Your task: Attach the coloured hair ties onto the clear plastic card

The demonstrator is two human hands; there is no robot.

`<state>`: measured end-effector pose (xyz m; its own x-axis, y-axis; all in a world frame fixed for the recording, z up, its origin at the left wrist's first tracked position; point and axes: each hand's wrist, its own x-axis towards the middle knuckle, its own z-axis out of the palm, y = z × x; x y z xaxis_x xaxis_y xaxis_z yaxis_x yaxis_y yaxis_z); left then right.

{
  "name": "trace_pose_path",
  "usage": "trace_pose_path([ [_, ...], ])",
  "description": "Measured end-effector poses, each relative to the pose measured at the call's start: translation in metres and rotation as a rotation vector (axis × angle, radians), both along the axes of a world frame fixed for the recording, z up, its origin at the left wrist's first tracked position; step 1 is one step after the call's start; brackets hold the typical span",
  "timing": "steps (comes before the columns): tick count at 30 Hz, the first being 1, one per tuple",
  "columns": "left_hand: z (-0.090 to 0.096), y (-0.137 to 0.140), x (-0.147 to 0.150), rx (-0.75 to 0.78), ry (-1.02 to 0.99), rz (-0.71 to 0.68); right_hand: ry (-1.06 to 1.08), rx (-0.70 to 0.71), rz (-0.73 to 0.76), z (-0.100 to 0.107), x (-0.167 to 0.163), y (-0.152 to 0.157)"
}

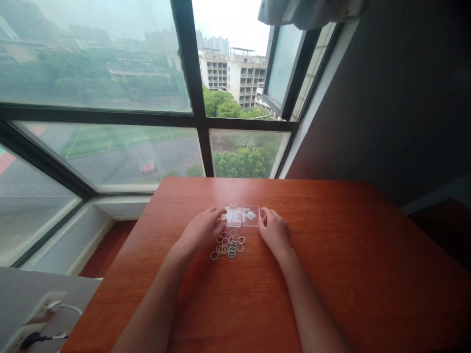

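While white patches muddle the clear plastic case (pixel 250 216), we've L hand (pixel 206 227) & R hand (pixel 275 228) at either end

Fingers look curled on both; R tips mostly hidden, so we can't tell if either hand pinches the case. It's on the wooden table (pixel 349 269), just beyond loose rings (pixel 232 251); overlaps spoil our count. Forearms (pixel 156 294) cut off at btm.
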<state>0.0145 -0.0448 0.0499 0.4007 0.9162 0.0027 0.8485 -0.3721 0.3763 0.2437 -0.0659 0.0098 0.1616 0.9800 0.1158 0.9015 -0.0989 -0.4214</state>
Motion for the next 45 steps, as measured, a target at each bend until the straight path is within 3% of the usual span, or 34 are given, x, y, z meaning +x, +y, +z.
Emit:
trace_pose_path([
  [4, 0.012, -0.004, -0.009, -0.1, 0.154, 0.101, 0.123, 0.061, 0.09, 0.005, -0.001, -0.002],
  [9, 0.016, -0.016, -0.004, -0.308, 0.227, -0.032, 0.197, -0.06, 0.499, 0.015, -0.015, -0.015],
  [13, 0.013, -0.021, 0.008, -0.292, 0.216, -0.122, 0.153, -0.128, 0.618, 0.019, -0.023, -0.022],
  [21, 0.007, -0.022, 0.025, -0.321, 0.064, -0.195, 0.122, -0.122, 0.561, 0.018, -0.011, -0.016],
  [27, 0.012, -0.021, 0.017, -0.232, 0.11, -0.148, 0.198, -0.135, 0.529, 0.019, -0.003, -0.016],
  [32, 0.022, -0.026, 0.007, -0.36, 0.189, -0.179, 0.2, -0.11, 0.419, 0.02, 0.002, -0.014],
  [38, 0.019, -0.032, 0.019, -0.312, 0.148, -0.188, 0.143, -0.056, 0.318, 0.017, 0.004, -0.01],
  [45, 0.019, -0.028, 0.033, -0.266, 0.046, -0.227, 0.084, -0.028, 0.332, 0.013, 0.004, -0.009],
])
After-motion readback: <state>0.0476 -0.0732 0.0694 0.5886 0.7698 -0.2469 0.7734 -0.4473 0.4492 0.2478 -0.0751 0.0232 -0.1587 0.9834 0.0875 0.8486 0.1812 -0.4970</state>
